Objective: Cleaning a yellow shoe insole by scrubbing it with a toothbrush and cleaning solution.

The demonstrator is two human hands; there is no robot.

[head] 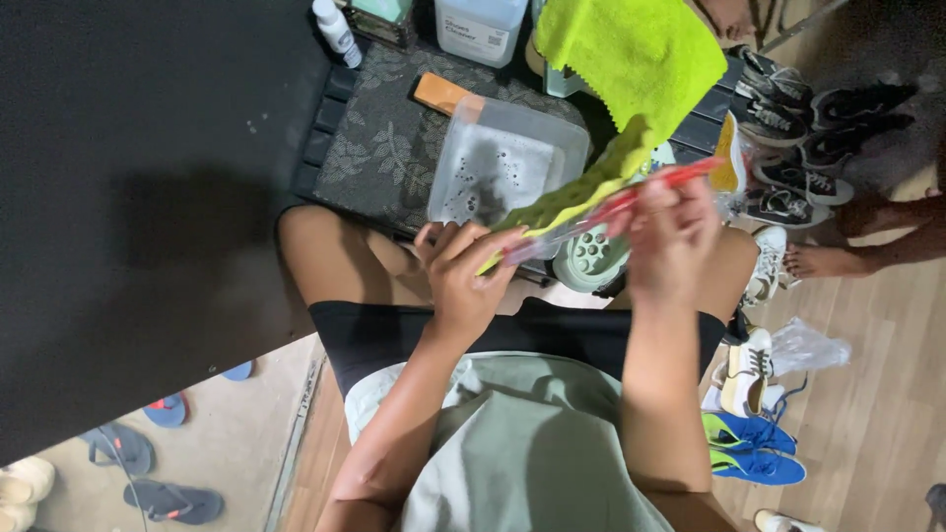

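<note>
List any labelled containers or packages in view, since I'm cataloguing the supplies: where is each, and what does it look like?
Large jug: top centre, behind the patterned mat; pale translucent, boxy, with a white rectangular label.
Small bottle: top, left of the jug; slim, white, tilted, label unclear.
Clear plastic bag: right, on the wooden floor beside the shoes; crumpled, unlabelled.
No signs or screens.

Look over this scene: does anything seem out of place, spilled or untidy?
Yes. The clear plastic tub holds murky water with dark specks. Shoes lie scattered on the floor: dark sneakers jumbled, blue-and-yellow shoes lying loose beside a crumpled plastic bag.
</note>
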